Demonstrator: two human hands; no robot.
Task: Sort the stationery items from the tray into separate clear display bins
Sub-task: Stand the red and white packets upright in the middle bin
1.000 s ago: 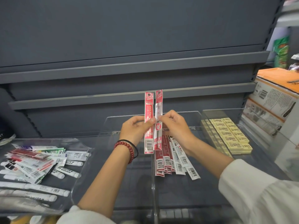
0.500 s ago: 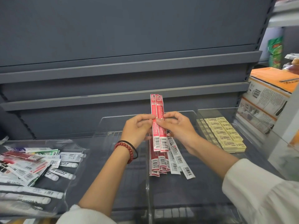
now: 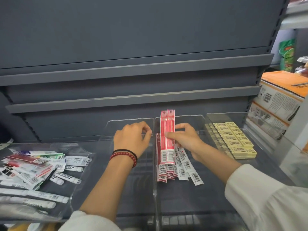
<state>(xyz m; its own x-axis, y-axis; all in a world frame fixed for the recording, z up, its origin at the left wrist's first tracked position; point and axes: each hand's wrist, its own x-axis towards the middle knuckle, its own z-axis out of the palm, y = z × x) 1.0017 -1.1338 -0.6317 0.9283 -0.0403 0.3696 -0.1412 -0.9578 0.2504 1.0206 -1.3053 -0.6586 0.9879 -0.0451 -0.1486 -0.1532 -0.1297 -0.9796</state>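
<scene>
My right hand [image 3: 186, 140] pinches two long red refill packets [image 3: 167, 135], held upright side by side over the middle clear bin [image 3: 191, 205]. Below them in that bin lie a pile of red packets [image 3: 162, 174] and a few white packets [image 3: 186, 165]. My left hand [image 3: 131, 140] hovers just left of the packets, over the left clear bin [image 3: 133, 197], with its fingers loosely curled and nothing in them. The clear tray [image 3: 50, 143] at the left holds several mixed packets and white tubes [image 3: 33, 165].
A third clear bin [image 3: 225, 115] to the right holds rows of yellow erasers [image 3: 233, 139]. Stacked orange-and-white cartons [image 3: 280, 104] stand at the far right. Grey shelf boards [image 3: 133, 99] rise behind the bins.
The left hand has let go of the two red packets and drawn back to the left. The right hand alone now holds them, lower and squared together over the middle bin.
</scene>
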